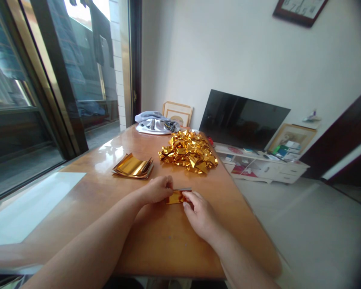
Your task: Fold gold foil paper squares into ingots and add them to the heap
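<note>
Between my two hands is a small sheet of gold foil paper (175, 197), with a greyish edge folded up along its far side. My left hand (160, 188) has its fingers curled closed at the sheet's left end. At the right end, the thumb and fingers of my right hand (197, 204) pinch it. Ahead and to the left lies a stack of flat gold foil sheets (134, 165), their edges curling up. A large heap of folded gold foil pieces (190, 151) is piled beyond my hands, a little to the right.
The glossy wooden table (168, 241) has a pale sheet (33, 200) on its left. Folded clothes (156, 122) sit at the far end. Beyond stand a television (243, 120) and a white cabinet (266, 170). A sliding glass door (75, 80) borders the left side.
</note>
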`<action>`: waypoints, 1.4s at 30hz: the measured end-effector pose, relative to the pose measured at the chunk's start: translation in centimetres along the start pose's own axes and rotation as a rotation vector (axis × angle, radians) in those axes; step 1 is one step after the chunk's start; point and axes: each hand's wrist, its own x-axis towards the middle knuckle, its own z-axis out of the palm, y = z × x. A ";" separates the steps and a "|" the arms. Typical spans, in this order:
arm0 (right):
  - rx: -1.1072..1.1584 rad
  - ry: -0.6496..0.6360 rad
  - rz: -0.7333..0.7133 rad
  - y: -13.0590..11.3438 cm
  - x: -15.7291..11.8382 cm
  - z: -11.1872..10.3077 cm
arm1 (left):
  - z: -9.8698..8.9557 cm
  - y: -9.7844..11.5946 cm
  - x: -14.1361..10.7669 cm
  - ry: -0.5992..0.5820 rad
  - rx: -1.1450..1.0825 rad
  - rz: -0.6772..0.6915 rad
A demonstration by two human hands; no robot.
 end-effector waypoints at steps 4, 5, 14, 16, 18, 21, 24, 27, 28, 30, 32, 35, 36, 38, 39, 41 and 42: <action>-0.003 0.007 -0.011 0.2 0.0 0.1 | 0.1 0.1 -0.1 -0.029 -0.026 -0.025; -0.002 0.009 -0.012 0.2 0.0 0.2 | 0.2 0.1 -0.1 -0.022 -0.021 -0.023; 0.011 0.040 -0.008 0.3 0.0 0.5 | 0.1 0.5 -0.1 0.033 0.075 -0.033; 0.005 0.039 -0.004 0.3 0.0 0.5 | -0.1 0.7 -0.2 0.020 0.115 -0.049; -0.007 0.034 0.003 0.2 0.0 0.4 | -0.2 0.9 -0.3 0.000 0.162 -0.059; -0.013 0.034 0.002 0.2 0.0 0.4 | -0.5 1.1 -0.4 -0.002 0.198 -0.055; -0.002 0.041 -0.002 0.1 -0.1 0.5 | -0.4 1.0 -0.4 -0.021 0.146 -0.056; 0.030 0.062 -0.003 0.2 -0.2 0.6 | -0.1 0.6 -0.3 -0.064 0.018 -0.066; 0.042 0.083 -0.001 0.3 -0.2 0.6 | 0.0 0.4 -0.2 -0.067 -0.031 -0.061; 0.054 0.168 0.021 0.6 -0.2 0.6 | 0.2 0.2 -0.1 -0.046 -0.140 -0.027; 0.062 0.288 0.071 1.1 0.0 0.6 | 0.3 0.1 0.1 -0.014 -0.271 0.012; 0.154 0.375 0.184 1.9 0.5 0.3 | 0.3 0.3 0.1 -0.010 -0.480 0.053; 0.219 0.367 0.227 2.1 0.7 0.2 | 0.2 0.4 0.0 -0.022 -0.543 0.060; 0.378 0.319 0.321 2.1 1.0 -0.2 | 0.2 0.7 -0.2 -0.047 -0.648 0.074; 0.465 0.291 0.365 1.9 1.2 -0.3 | 0.2 0.8 -0.3 -0.058 -0.687 0.081; 0.621 0.247 0.442 1.2 1.4 -0.8 | 0.2 1.1 -0.5 -0.076 -0.735 0.096; 0.683 0.236 0.469 0.8 1.5 -1.1 | 0.2 1.1 -0.5 -0.088 -0.747 0.102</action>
